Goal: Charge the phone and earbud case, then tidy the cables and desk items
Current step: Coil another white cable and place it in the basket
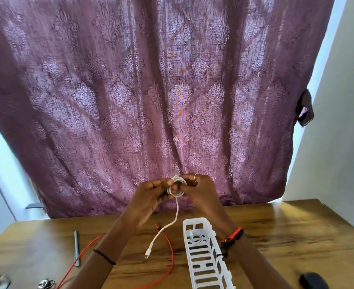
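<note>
Coil of white cable (177,205) pinched between fingers of left hand (149,197), right hand (201,190); tail dangles.

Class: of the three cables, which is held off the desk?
The white cable with the hanging plug, coiled between the left hand and right hand. The red cable lies on the desk; the other white cable sits coiled in the basket.

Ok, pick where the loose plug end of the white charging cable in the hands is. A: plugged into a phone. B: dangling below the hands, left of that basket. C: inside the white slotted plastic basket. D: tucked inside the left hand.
B: the white charging cable trails down from the coil held by the left hand and right hand, its plug ending left of the white slotted plastic basket.
</note>
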